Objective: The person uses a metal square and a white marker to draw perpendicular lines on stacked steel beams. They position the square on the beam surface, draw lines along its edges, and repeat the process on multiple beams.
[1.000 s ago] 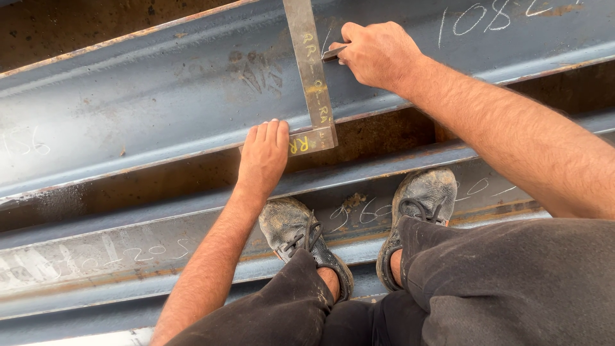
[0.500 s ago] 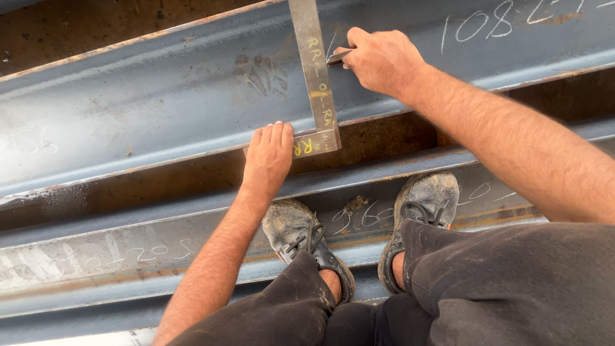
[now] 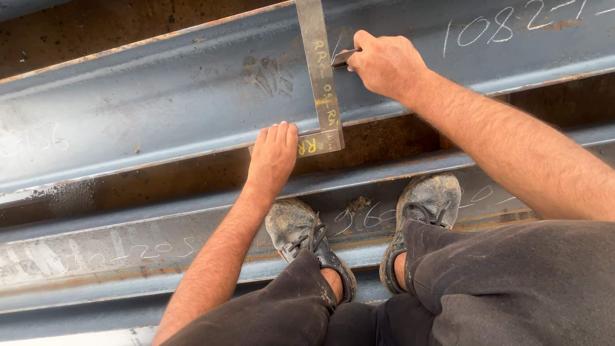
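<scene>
The steel square lies across the upper steel beam, its short leg hooked at the beam's near edge. The left hand, fingers together and flat, presses that corner down. The right hand has its fingers clamped on a marker at the blade's right edge. A short chalk line shows; the rest seems unmarked. Open web lies leftward; boots stand on the lower beam.

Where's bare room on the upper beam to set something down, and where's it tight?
Free: the beam web left of the square, a long bare stretch up to the left edge. Also right of the right hand, though chalked. Crowded: around the square, where the left hand pins its corner and the right hand presses a marker against the blade.
</scene>
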